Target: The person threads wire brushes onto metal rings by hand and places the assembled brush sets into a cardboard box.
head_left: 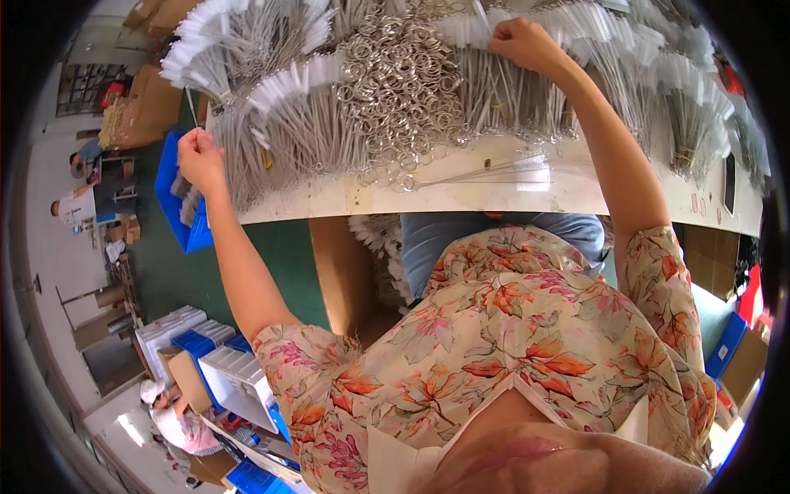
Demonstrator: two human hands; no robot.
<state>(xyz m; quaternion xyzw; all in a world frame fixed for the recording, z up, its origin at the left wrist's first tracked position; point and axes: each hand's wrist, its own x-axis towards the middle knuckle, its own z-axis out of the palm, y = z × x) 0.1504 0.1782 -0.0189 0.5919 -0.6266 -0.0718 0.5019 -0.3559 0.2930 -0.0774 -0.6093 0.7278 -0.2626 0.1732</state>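
My left hand [200,158] is raised at the table's left edge, fingers pinched on the end of a thin wire brush [191,105] that points up and away. My right hand [528,44] reaches far over the table with its fingertips closed above the white-tipped brushes [510,86]; what they hold, if anything, is too small to make out. Between the hands lies a large heap of metal split rings [403,86]. More bundles of thin wire brushes [296,103] with white bristle ends lie left of the rings.
A few loose wire brushes [485,174] lie on the white tabletop [329,198] near its front edge. A blue crate [174,185] stands beside the table's left end, a cardboard box [341,272] below. A dark phone-like slab [730,183] lies at right. Other people work at far left.
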